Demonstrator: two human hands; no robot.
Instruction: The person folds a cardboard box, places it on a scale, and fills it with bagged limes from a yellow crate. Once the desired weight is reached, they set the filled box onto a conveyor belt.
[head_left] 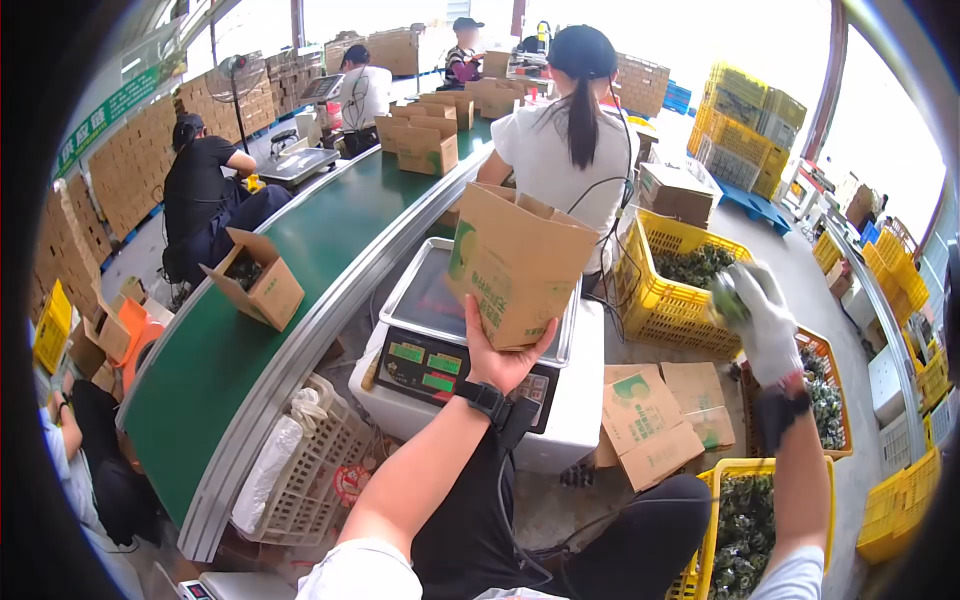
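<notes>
My left hand, bare and with a watch at the wrist, supports an upright open cardboard box from below, its fingers around the bottom edge. The box is over a digital scale with a metal pan and lit green displays. Out to the right, my right hand wears a white glove and is curled around a small roundish dark green item, slightly blurred. Below and beside that hand stand an orange crate and a yellow crate, both filled with similar dark green pieces.
A green conveyor belt carrying open boxes runs along the left. Close ahead stands a person in white, beside another filled yellow crate. Flattened cartons lie on the floor. A beige basket sits under the belt's edge.
</notes>
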